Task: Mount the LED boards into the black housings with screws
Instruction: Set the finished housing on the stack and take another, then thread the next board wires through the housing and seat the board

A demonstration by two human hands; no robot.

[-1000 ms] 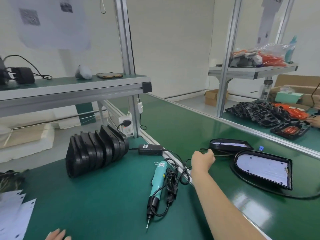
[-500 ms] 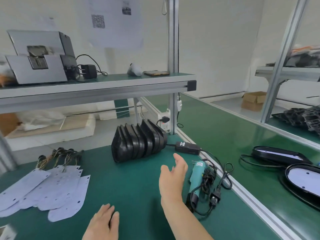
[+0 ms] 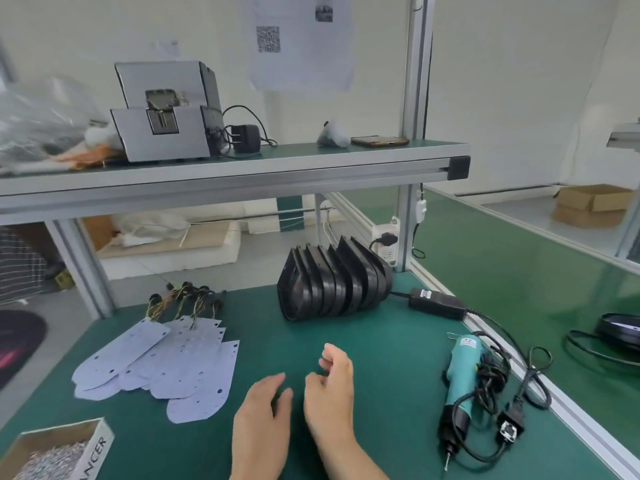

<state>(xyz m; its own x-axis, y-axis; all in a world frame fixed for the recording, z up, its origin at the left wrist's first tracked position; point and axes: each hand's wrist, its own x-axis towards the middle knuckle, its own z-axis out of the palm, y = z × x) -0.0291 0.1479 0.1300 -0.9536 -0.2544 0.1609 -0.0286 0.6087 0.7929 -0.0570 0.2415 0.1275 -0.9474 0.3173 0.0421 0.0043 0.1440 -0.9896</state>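
On the shelf (image 3: 277, 164) in front of me stands a grey machine (image 3: 166, 112), and just beside it, on its right, a black plug adapter (image 3: 246, 138) with its cable. Further right on the same shelf lies a phone (image 3: 379, 141). A paper with a QR code (image 3: 301, 43) hangs on the wall. A cardboard box (image 3: 592, 206) stands on the floor, far right.

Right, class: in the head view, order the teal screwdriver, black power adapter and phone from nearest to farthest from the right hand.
1. Teal screwdriver, just right of the right hand.
2. Power adapter, farther back right.
3. Phone, on the upper shelf.
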